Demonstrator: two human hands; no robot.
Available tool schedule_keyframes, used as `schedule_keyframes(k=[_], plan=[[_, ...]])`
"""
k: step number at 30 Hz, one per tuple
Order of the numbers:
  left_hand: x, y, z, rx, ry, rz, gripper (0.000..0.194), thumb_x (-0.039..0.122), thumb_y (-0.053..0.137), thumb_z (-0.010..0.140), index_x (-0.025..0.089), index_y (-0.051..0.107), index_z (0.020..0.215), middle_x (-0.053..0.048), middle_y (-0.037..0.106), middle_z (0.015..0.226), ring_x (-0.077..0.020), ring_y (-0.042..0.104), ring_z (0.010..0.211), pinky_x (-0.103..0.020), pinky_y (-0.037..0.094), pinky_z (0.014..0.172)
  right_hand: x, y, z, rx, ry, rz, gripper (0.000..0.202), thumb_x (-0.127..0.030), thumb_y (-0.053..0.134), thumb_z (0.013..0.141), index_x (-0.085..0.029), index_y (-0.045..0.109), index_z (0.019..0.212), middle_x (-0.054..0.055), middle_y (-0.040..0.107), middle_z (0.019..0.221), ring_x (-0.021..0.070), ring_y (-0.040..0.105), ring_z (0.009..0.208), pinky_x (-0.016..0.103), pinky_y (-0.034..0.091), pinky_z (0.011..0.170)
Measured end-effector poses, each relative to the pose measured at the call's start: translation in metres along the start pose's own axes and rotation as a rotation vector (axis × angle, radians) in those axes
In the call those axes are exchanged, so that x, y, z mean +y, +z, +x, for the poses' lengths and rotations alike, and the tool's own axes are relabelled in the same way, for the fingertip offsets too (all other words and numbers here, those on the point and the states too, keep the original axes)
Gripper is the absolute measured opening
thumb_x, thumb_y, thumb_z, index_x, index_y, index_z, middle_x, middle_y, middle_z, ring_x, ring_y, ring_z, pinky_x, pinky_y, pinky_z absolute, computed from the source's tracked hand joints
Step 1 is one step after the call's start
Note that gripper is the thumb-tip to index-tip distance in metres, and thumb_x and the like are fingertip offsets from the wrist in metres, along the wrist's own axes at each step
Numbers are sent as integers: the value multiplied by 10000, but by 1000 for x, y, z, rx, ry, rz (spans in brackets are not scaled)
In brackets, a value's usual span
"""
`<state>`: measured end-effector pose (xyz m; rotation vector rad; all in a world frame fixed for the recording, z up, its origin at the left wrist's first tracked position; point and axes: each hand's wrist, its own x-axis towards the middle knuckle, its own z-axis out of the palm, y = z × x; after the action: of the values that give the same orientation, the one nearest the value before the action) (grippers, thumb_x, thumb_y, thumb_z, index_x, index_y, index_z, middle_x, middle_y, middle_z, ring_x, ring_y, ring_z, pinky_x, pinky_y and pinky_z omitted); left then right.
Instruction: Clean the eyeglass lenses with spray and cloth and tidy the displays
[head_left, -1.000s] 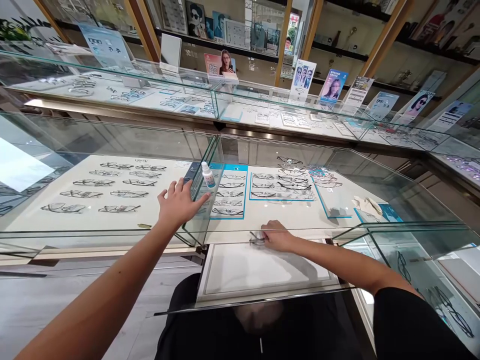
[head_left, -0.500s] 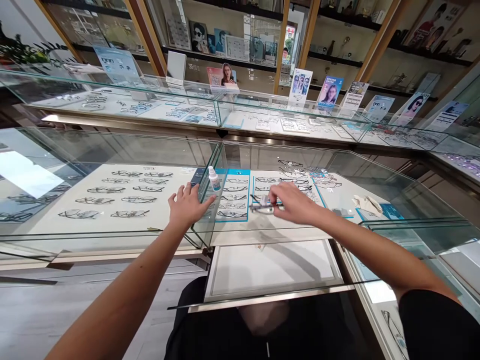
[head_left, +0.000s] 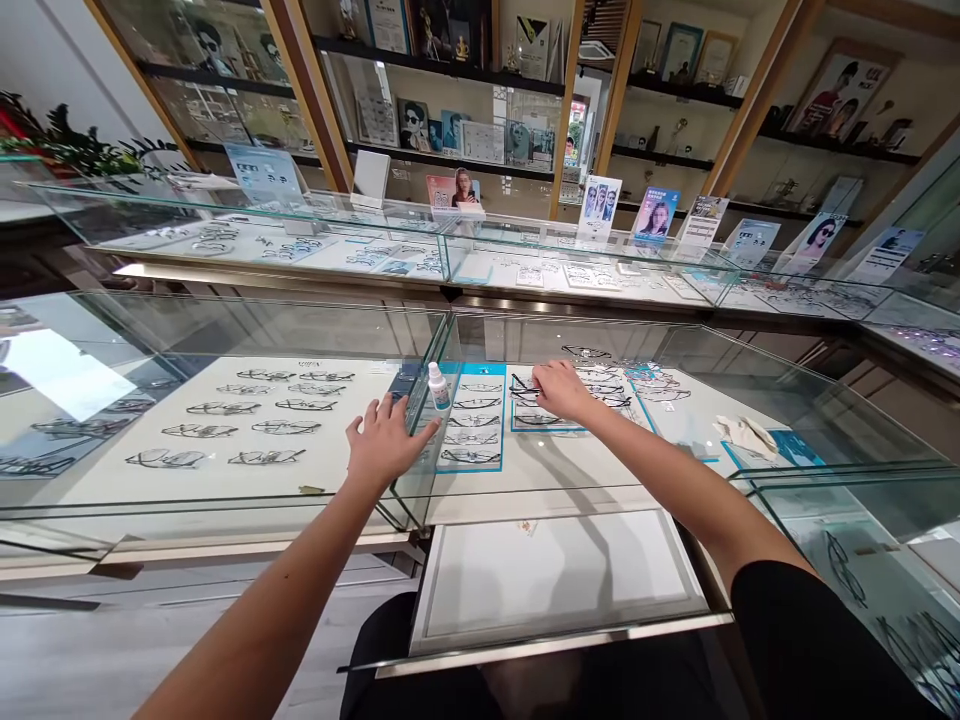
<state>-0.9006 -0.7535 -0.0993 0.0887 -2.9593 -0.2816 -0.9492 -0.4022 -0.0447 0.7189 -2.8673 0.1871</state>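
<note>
My right hand (head_left: 559, 388) reaches into the glass display case, its fingers pinching a pair of dark-framed eyeglasses (head_left: 523, 391) above a blue-edged mat (head_left: 517, 429). Part of the glasses is hidden behind the fingers. My left hand (head_left: 381, 445) is spread open over the glass partition, with nothing in it. Just beyond its fingertips stands a small white spray bottle (head_left: 439, 390) with a printed label. Between the hands, several eyeglasses lie in a column on another blue-edged mat (head_left: 501, 455).
An open white drawer (head_left: 555, 575) juts out in front of my lap. Rows of eyeglasses (head_left: 285, 428) fill the left case. A crumpled pale cloth (head_left: 746, 435) lies at the right. Farther back run a second glass counter (head_left: 442, 255) and shelves.
My right hand has moved farther into the case with the eyeglasses, over the mat's rows. My left hand stays spread by the bottle. The view has tilted up slightly.
</note>
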Motion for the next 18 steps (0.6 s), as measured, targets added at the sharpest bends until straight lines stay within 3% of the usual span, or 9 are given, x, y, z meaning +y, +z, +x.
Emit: schedule_keyframes(k=[7, 18], plan=[[1, -2, -1, -16, -1, 4, 1006, 823, 285, 937, 126, 427, 1648, -177, 300, 1767, -394, 211, 1644, -613, 198, 1280, 4, 9, 5, -2, 15, 27, 201, -85, 611, 838, -222, 541, 967, 82, 729, 1011, 294, 550, 1040, 407, 337, 969], [3, -6, -2, -13, 0, 41, 1008, 830, 233, 942, 139, 424, 1650, -167, 308, 1765, -363, 204, 1653, -613, 222, 1281, 10, 6, 11, -55, 53, 94, 226, -187, 688, 864, -225, 557, 1044, 92, 712, 1177, 301, 554, 1132, 426, 375, 1025]])
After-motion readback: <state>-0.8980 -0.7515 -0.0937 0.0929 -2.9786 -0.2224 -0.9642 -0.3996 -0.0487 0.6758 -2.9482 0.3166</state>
